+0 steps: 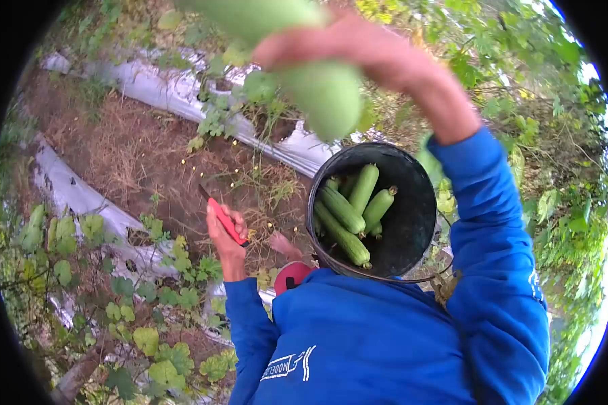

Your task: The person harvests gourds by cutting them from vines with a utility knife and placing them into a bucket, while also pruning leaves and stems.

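Observation:
My left hand (227, 233) is closed around the red handle of a knife (228, 223), its narrow dark blade pointing up and to the left in the head view. High up and close to the camera, my right hand (317, 42) wraps round a long pale green gourd (325, 98). Motion blurs both that hand and the gourd. A black bucket (415, 233) is right by my body, under my right forearm. Inside it lie several green gourds (342, 210), slim and smooth, with short stem ends.
Strips of silvery plastic sheeting (159, 101) run along the ground beside a path of dry straw and soil (132, 145). Leafy vines (162, 337) grow on both sides. Small yellow petals dot the soil. A bare foot (285, 246) shows below my left hand.

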{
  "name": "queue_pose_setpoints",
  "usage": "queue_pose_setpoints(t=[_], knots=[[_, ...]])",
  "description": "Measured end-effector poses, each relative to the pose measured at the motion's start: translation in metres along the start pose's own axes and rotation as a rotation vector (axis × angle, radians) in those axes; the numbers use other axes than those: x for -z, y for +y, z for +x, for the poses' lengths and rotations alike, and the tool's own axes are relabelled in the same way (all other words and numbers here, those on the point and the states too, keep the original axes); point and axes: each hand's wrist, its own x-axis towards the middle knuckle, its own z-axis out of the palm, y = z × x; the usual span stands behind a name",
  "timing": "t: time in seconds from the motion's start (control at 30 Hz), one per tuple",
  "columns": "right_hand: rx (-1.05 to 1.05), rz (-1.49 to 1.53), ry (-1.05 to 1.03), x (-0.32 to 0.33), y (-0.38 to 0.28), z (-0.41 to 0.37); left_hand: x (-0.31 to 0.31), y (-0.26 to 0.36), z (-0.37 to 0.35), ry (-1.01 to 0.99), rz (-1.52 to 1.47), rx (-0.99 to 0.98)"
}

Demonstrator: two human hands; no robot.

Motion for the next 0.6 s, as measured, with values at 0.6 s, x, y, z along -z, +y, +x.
queue_pose_setpoints(t=[0.6], knots=[[-1.017,-0.182,-0.538,-0.033,0.188,-0.078,0.092,0.031,-0.035,0.398,0.036,-0.058]])
